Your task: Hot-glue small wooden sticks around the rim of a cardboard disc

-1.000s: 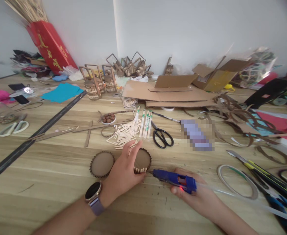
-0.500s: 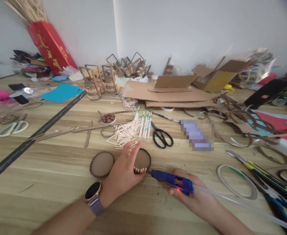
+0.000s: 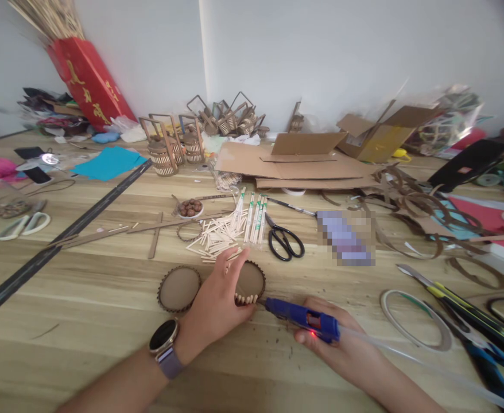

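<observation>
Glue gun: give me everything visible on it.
The blue glue gun looks plastic, with a side opening and a glowing red light on its near side. The right hand grips its rear. Its thin nozzle points left at the near edge of a round brown base; whether they touch is too small to tell. A translucent glue stick extends from its back.

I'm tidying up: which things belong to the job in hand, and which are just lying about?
Belonging to the job:
blue plastic glue gun, in the right hand
round brown toothed-rim tray, at the left hand
pale wooden sticks, likely; similar ones line that tray's near edge

Apparently just lying about:
black-handled metal scissors
bright blue rectangular sheets
red gold-lettered box
</observation>
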